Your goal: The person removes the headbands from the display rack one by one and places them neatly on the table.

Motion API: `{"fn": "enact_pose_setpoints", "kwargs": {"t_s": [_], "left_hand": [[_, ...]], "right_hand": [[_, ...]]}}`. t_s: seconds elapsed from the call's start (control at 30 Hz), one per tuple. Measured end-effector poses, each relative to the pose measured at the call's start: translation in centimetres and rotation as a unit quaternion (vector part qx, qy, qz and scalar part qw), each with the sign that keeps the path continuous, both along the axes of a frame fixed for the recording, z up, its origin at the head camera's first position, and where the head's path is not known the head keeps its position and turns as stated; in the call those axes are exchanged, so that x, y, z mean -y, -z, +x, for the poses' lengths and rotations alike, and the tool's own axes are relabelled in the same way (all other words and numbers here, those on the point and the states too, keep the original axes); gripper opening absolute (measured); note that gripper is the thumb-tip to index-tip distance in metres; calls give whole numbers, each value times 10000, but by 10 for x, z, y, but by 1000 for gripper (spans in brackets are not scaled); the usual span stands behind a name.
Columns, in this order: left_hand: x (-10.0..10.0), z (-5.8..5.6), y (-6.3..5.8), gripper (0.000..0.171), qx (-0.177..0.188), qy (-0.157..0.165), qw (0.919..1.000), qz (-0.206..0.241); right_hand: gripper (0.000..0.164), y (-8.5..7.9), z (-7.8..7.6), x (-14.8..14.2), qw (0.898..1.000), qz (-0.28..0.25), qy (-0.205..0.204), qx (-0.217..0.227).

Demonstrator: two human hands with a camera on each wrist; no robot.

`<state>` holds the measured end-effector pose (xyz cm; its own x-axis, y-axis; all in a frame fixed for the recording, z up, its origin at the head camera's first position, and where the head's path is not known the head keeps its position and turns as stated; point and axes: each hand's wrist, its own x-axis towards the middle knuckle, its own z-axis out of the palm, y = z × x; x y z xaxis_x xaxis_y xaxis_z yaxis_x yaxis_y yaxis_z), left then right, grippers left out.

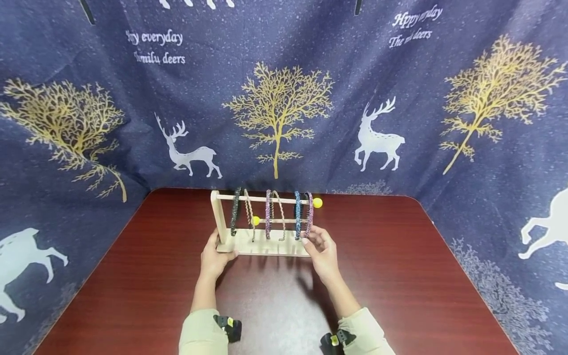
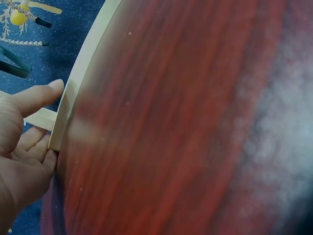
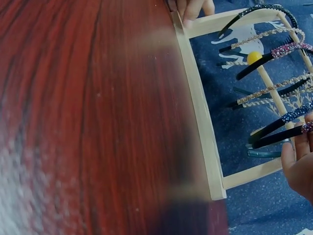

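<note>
We see a pale wooden two-rod rack (image 1: 268, 249) standing near the far edge of a glossy red-brown wooden table (image 1: 390, 276), its rods tipped with round yellow balls, one at the far right (image 1: 317, 202) and one left of the middle (image 1: 256, 221). Our left hand (image 1: 214, 259) grips the left end of the base, thumb in front and fingers curled behind. Our right hand (image 1: 324, 254) pinches the sparkly pink-purple hairband (image 1: 309, 214) at the right end, thumb and fingers clamped on its lower part. Just left of it hangs a sparkly blue hairband (image 1: 298, 217); a glittery black one (image 1: 235, 212) hangs at the far left. We judge the hairbands light and springy, their studded coverings easily scuffed, so they are best held by the plain ends; the rack seems stiff and light enough to tip, so its base wants steadying.
</note>
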<state>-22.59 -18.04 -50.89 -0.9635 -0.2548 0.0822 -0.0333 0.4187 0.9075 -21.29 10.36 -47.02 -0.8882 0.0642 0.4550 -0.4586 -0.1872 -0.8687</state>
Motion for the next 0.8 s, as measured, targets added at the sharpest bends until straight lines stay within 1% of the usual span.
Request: {"fn": "enact_pose_setpoints", "kwargs": {"t_s": [0.1, 0.23, 0.33, 0.43, 0.57, 0.7, 0.8], "left_hand": [[0, -1, 1, 93, -71, -69, 9998, -194], [1, -1, 2, 87, -373, -223, 9981, -426], [1, 0, 3, 85, -462, -260, 9976, -446], [2, -1, 3, 86, -352, -213, 9985, -357], [3, -2, 3, 86, -183, -143, 9995, -232], [2, -3, 4, 87, -180, -131, 9995, -204], [3, -3, 4, 86, -200, -125, 9995, -210]], "right_hand": [[27, 0, 0, 2, 9999, -26, 95, 111], [27, -1, -1, 3, 9997, -45, 185, 158], [26, -1, -2, 2, 9996, -14, 264, 89], [25, -2, -3, 1, 9995, 3, 313, 6], [27, -11, -4, -1, 9997, -43, 241, -75], [26, -20, -4, -3, 9997, -81, 163, -140], [25, -24, -4, -4, 9995, -104, 86, -300]]}}
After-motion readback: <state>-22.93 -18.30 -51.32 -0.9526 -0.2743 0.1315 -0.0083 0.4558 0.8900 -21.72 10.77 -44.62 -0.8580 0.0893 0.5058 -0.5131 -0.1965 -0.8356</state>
